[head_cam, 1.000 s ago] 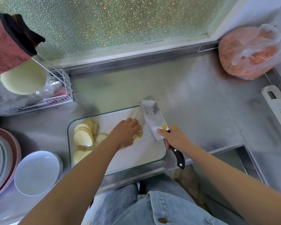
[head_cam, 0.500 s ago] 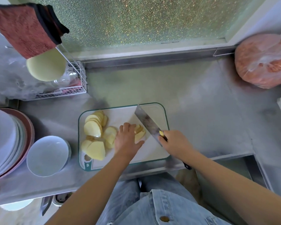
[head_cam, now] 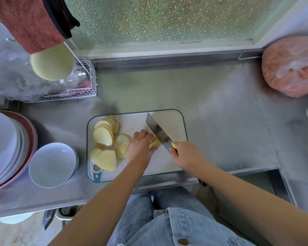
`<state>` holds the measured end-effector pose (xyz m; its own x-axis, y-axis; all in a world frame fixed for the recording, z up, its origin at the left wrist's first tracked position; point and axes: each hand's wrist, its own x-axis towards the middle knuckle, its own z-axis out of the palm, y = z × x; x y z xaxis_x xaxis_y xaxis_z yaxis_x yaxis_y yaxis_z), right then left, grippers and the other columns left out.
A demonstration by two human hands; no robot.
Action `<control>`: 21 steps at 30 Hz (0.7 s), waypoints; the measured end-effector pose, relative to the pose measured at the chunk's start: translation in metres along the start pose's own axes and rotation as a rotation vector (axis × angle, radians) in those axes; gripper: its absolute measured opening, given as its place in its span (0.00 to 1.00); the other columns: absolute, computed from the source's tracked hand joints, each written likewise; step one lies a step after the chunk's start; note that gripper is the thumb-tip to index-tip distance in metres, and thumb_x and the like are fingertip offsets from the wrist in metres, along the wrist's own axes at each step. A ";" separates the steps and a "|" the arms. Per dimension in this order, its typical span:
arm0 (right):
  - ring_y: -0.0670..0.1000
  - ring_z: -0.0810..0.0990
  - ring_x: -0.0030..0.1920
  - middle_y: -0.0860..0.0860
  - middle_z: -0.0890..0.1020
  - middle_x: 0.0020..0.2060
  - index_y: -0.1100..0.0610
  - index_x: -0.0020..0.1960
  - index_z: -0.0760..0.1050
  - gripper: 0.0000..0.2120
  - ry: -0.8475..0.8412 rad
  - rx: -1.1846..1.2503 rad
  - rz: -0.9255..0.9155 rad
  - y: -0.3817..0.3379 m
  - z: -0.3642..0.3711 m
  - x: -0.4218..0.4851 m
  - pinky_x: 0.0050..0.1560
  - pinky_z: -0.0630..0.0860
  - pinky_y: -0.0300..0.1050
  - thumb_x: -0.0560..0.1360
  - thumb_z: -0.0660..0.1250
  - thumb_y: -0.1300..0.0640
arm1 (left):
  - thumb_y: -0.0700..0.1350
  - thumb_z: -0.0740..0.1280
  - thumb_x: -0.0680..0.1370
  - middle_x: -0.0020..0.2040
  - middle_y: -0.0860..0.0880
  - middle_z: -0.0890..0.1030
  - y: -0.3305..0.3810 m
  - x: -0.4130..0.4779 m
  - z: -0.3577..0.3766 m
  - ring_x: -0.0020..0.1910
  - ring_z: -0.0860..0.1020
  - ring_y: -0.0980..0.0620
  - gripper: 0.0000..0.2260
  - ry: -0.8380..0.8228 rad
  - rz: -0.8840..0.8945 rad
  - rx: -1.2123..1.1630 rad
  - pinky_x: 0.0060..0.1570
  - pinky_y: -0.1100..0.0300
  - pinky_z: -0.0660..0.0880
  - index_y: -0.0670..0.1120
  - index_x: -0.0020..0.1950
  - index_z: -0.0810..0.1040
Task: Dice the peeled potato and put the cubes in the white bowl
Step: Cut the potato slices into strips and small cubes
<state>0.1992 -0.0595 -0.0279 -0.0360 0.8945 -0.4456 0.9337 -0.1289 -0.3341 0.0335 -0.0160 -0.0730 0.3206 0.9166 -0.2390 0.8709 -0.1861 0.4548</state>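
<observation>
One steel counter (head_cam: 212, 103), frosted window (head_cam: 167, 18), white bowl (head_cam: 52, 164)

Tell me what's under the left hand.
Some pale yellow potato slices poke out beneath the left hand, beside the steel cleaver; how many it covers is hidden.

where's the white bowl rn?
Head view, left side: the white bowl sits on the steel counter, between the stack of plates and the cutting board.

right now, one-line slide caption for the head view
Left hand steadies potato slices on the board while right hand cuts with a cleaver.
</observation>
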 end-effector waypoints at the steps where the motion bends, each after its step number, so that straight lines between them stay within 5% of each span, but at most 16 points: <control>1: 0.54 0.66 0.33 0.50 0.66 0.30 0.51 0.31 0.55 0.19 0.001 0.007 0.008 -0.001 0.003 0.000 0.36 0.59 0.45 0.80 0.55 0.54 | 0.49 0.71 0.74 0.58 0.49 0.76 -0.001 0.000 0.001 0.58 0.70 0.47 0.18 0.001 0.000 -0.006 0.52 0.56 0.71 0.46 0.63 0.77; 7: 0.55 0.74 0.35 0.52 0.72 0.33 0.55 0.39 0.67 0.13 0.043 0.035 0.014 -0.003 0.018 -0.001 0.36 0.63 0.45 0.81 0.55 0.52 | 0.49 0.71 0.74 0.59 0.49 0.76 0.000 0.002 0.001 0.58 0.70 0.47 0.18 0.006 -0.004 -0.013 0.53 0.56 0.71 0.46 0.63 0.77; 12: 0.62 0.74 0.35 0.59 0.76 0.31 0.52 0.32 0.59 0.17 0.060 0.122 0.027 0.005 0.015 0.002 0.35 0.60 0.47 0.78 0.56 0.49 | 0.49 0.72 0.73 0.58 0.48 0.75 -0.001 0.002 -0.001 0.58 0.69 0.46 0.19 -0.011 -0.001 -0.039 0.54 0.55 0.70 0.46 0.63 0.77; 16: 0.54 0.65 0.28 0.48 0.64 0.23 0.51 0.29 0.56 0.20 0.068 0.163 -0.004 0.004 -0.003 0.004 0.31 0.58 0.46 0.78 0.57 0.49 | 0.53 0.72 0.73 0.61 0.47 0.72 -0.002 -0.001 -0.003 0.60 0.69 0.47 0.26 -0.031 0.015 -0.026 0.58 0.56 0.69 0.45 0.68 0.72; 21: 0.55 0.68 0.33 0.50 0.69 0.29 0.51 0.31 0.56 0.19 0.013 0.022 0.007 -0.002 -0.014 0.006 0.32 0.59 0.46 0.79 0.58 0.52 | 0.52 0.72 0.73 0.59 0.47 0.74 -0.003 -0.006 -0.003 0.58 0.70 0.47 0.23 0.014 -0.028 0.003 0.54 0.57 0.70 0.45 0.65 0.75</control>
<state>0.2018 -0.0479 -0.0181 -0.0250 0.8990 -0.4372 0.9257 -0.1443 -0.3496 0.0280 -0.0199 -0.0701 0.2910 0.9263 -0.2392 0.8805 -0.1615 0.4458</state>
